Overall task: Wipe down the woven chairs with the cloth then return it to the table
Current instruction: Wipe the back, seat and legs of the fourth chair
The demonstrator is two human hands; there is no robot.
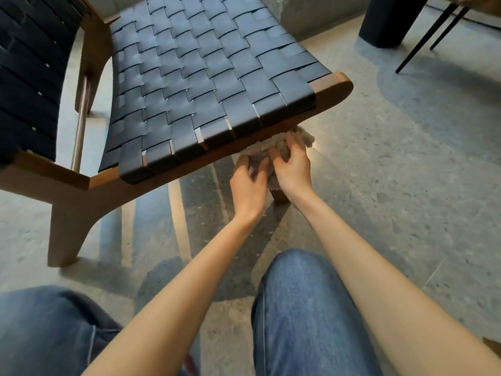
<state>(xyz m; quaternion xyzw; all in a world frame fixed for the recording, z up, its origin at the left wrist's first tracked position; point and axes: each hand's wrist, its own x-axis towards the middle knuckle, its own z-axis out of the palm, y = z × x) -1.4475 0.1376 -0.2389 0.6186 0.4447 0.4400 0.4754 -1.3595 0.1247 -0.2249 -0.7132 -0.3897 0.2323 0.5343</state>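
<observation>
Just right of centre, the left hand [249, 185] and right hand [292, 169] both clutch the cloth [273, 143], which is bunched round the top of the chair [189, 77] leg [280, 198], just under the seat edge. The leg runs downward, so wiping probably follows it. The right hand sits higher, the left touching beside it.

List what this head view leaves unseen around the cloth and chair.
Head view only:
cloth: mostly covered by the left hand and right hand.
front chair leg: only the foot shows below the cloth.
chair back: cut off by the left edge.
dark pedestal: cut off by the top edge.
</observation>
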